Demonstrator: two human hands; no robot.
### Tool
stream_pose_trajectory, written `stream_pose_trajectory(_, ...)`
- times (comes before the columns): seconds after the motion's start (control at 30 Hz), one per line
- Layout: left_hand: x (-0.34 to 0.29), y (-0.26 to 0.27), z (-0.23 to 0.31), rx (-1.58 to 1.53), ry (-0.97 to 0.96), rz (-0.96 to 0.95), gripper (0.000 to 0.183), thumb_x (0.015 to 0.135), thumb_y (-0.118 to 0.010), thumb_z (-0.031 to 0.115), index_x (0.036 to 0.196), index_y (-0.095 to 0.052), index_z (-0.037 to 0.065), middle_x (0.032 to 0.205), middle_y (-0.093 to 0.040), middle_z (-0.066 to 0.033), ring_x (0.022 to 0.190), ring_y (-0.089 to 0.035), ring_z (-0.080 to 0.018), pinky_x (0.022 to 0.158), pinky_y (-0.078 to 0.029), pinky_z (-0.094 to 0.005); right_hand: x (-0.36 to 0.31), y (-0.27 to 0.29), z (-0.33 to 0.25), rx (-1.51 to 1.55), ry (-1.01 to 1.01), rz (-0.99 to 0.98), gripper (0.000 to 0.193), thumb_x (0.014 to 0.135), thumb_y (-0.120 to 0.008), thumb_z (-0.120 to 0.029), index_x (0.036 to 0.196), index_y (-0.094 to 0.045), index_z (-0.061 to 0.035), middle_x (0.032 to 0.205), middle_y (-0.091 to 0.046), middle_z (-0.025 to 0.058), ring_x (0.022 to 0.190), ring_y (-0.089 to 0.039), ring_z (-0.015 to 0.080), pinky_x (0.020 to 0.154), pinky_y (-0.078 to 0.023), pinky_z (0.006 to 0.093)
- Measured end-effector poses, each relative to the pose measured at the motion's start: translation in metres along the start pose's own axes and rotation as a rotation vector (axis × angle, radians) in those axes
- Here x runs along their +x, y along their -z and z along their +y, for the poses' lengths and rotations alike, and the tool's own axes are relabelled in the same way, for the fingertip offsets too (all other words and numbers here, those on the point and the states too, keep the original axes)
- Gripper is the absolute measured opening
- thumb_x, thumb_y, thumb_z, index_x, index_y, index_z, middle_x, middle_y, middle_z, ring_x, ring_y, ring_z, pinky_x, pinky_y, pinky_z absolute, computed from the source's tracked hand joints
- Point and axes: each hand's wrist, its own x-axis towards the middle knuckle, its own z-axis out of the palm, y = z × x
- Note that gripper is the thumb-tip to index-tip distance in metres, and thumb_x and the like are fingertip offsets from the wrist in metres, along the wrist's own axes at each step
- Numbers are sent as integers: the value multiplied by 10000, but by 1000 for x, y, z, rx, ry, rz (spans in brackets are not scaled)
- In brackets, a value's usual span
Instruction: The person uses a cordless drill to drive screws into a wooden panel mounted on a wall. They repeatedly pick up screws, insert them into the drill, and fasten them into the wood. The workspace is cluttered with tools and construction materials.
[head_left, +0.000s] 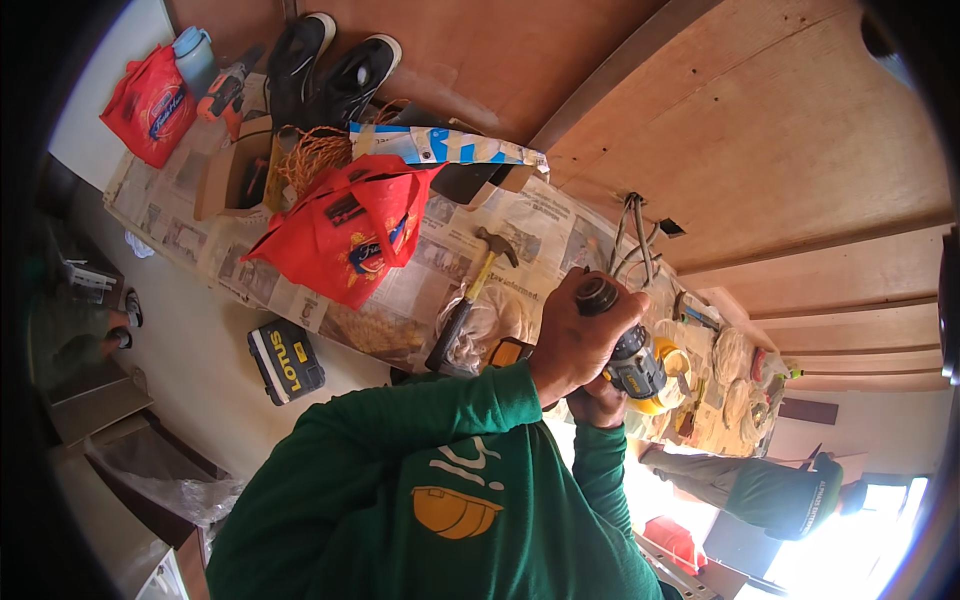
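A grey and black cordless drill (638,366) is held up in front of my chest. My left hand (575,338) is closed around it, with a round black end (596,294) of the tool sticking out past the fingers. My right hand (600,403) is closed against the tool's near side, its fingers partly hidden behind it. Just left of my hands, a claw hammer (472,295) with a yellow and black handle lies on the newspaper-covered table (510,225). Near it are a clear plastic bag (500,320) and an orange and black item (508,353).
A red bag (355,228), orange wire (318,152), an open cardboard box (232,180), black shoes (335,75) and another drill (228,92) crowd the table's left. A black tool case (287,361) rests on the floor. Cables (635,240) emerge by the wooden wall. Another person (785,495) stands right.
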Motion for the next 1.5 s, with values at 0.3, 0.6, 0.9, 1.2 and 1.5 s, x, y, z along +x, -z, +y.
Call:
stream_pose_trajectory(0.3,-4,0,0,85,-50,-35,170,842,-754,171,836,-623,62,801,-616,-6,716,-594,-77,679,-487,-261,3,5,3,0,19,-49,920,685,-793,-174,1473,-330,-72,1459,-429,96,1344,-423,299,1150,-331,463)
stream_pose_trajectory(0.6,-4,-4,-2,65,-22,-56,202,834,-774,183,859,-612,63,819,-616,-12,743,-613,-80,689,-496,-260,6,-1,-1,10,44,-46,978,673,-816,-259,1485,-310,-54,1481,-406,95,1365,-398,298,1159,-316,451)
stream_pose_trajectory(0.9,12,28,6,140,-144,-194,395,1013,-483,289,1319,-440,42,862,-501,19,690,-398,-56,624,-434,-223,8,5,-14,68,28,-189,353,709,-713,-183,1008,-569,-60,780,-559,39,699,-556,181,734,-456,340)
stream_pose_trajectory(1.2,0,21,23,28,66,-431,529,847,-778,220,1241,-522,-24,944,-591,-45,858,-571,-71,729,-493,-238,4,5,-11,83,9,-133,383,707,-689,-179,1045,-571,-43,783,-560,43,717,-556,191,720,-470,326)
stream_pose_trajectory(1.5,-11,9,11,-16,-11,-312,401,822,-806,134,1113,-574,-16,965,-612,-52,902,-578,-80,786,-499,-251,9,-33,-15,65,183,84,598,657,-690,-147,1219,-545,-3,954,-649,103,889,-639,227,805,-549,327)
